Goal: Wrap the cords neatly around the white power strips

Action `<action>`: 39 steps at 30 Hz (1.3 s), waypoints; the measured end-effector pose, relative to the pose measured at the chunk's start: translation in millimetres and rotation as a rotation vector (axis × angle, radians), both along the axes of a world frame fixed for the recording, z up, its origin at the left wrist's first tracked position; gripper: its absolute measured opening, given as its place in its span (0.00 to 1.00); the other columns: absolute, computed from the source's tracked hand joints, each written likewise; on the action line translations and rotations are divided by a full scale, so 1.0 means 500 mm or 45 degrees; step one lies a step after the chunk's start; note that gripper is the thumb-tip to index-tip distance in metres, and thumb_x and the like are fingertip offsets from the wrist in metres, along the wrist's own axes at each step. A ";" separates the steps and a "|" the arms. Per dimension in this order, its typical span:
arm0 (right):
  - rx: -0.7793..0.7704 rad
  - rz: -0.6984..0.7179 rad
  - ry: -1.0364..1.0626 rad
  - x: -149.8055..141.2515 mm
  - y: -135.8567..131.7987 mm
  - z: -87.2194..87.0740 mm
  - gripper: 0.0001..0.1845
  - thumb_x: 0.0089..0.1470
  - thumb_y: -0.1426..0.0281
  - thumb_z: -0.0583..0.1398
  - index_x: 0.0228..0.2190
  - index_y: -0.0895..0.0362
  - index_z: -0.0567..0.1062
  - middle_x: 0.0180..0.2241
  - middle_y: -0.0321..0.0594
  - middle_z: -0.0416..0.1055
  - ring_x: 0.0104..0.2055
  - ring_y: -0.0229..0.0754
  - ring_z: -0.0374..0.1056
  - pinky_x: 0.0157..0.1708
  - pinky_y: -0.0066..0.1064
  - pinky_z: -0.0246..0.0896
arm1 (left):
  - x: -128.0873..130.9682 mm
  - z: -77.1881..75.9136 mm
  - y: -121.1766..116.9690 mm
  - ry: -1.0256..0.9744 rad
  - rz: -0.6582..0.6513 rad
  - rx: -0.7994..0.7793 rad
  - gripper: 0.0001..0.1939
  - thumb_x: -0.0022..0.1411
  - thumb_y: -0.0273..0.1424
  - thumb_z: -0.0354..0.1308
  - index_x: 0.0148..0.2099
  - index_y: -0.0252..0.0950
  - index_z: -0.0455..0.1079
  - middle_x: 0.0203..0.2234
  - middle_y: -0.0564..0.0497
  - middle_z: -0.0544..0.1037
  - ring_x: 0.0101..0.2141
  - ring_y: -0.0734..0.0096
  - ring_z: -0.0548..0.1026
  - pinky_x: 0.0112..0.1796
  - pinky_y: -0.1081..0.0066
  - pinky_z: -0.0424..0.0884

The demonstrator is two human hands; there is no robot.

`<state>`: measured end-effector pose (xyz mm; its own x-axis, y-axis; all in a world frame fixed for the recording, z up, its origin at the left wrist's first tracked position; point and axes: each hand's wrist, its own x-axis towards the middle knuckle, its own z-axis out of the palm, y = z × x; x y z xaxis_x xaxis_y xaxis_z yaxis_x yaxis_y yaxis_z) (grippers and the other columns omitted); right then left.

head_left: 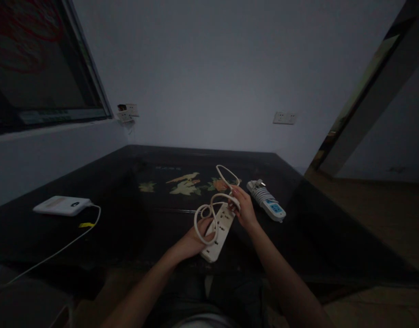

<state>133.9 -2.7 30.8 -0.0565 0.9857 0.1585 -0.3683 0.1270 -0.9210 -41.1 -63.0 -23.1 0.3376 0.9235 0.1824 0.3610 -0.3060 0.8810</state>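
Observation:
A white power strip (222,233) lies slanted near the front edge of the dark table, its sockets facing up. My left hand (195,238) grips its left side, with the thumb over the top by a loop of cable. At the far end of the strip, my right hand (242,207) is closed on the white power cord (196,222), which curls in loose loops above the strip and beyond it. To the right sits a second power strip (273,209) with a blue socket face, its grey cord wound around its body and its plug on top.
On the left of the black table (134,237) lies a white power bank (62,206) with a thin cable running off the near-left edge. A yellow tag (86,225) is beside it. Wall sockets (284,118) are set in the wall behind.

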 end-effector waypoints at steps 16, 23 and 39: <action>-0.009 -0.213 0.045 -0.010 0.004 0.013 0.21 0.45 0.55 0.62 0.39 0.55 0.76 0.18 0.27 0.60 0.15 0.31 0.54 0.13 0.23 0.46 | -0.044 0.050 -0.020 -0.239 -0.134 -0.250 0.32 0.48 0.30 0.67 0.57 0.41 0.66 0.51 0.44 0.72 0.50 0.61 0.70 0.52 0.61 0.64; 0.156 -0.306 -0.011 -0.037 0.025 0.061 0.20 0.49 0.54 0.60 0.40 0.53 0.74 0.17 0.27 0.59 0.14 0.30 0.49 0.13 0.24 0.46 | -0.082 0.106 0.049 -0.548 0.213 -0.153 0.24 0.49 0.37 0.66 0.48 0.34 0.69 0.38 0.45 0.77 0.40 0.65 0.75 0.46 0.65 0.68; 0.369 -0.375 -0.484 -0.037 -0.169 0.044 0.14 0.54 0.62 0.59 0.42 0.51 0.77 0.37 0.41 0.76 0.37 0.46 0.71 0.34 0.34 0.67 | -0.123 0.110 0.105 -0.677 0.194 -0.147 0.21 0.55 0.44 0.59 0.43 0.33 0.69 0.20 0.56 0.67 0.14 0.86 0.54 0.16 0.79 0.45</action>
<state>115.4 -87.4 52.7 0.1088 0.8877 0.4474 0.0718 0.4419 -0.8942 -102.6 -10.6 31.9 0.0880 0.9786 0.1862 -0.1091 -0.1763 0.9783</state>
